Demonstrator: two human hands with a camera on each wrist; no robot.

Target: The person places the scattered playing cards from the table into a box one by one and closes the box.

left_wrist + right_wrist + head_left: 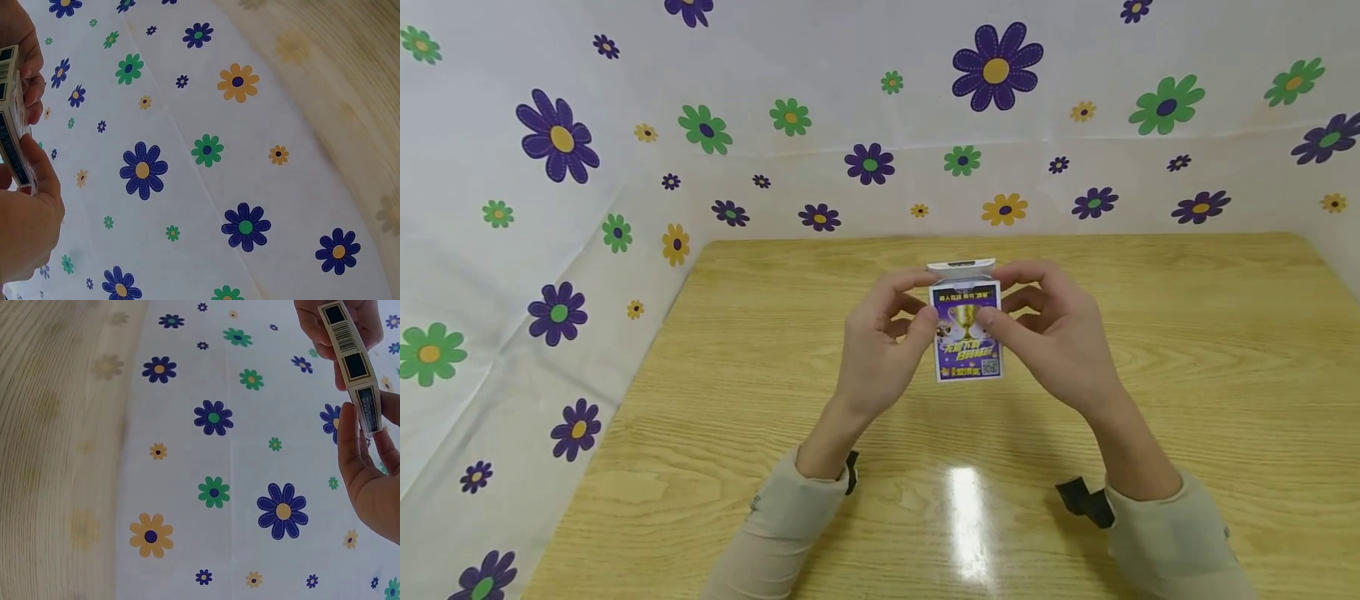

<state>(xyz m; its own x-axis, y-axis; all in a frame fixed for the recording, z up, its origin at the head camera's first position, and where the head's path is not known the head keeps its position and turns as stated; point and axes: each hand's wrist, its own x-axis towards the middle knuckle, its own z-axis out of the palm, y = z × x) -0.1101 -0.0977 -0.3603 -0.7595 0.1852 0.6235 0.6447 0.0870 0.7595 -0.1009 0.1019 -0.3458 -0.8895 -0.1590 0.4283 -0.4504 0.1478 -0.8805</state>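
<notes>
A small purple-faced playing card box (967, 354) with a gold trophy picture is held up above the table. Its white top flap (961, 268) stands raised at the far end. On the left side my left hand (880, 346) pinches the box, thumb on the printed face and index finger by the flap. My right hand (1067, 342) grips the other side the same way. In the right wrist view, the narrow side of the box (350, 350) shows a barcode and dark panels. What is inside the box cannot be made out.
Beneath the hands lies a wood-grain table (760, 400), with a bright light reflection near its front. A white cloth with printed flowers (842, 75) hangs behind it and along the left side. Black straps (1086, 502) show near both sleeve cuffs.
</notes>
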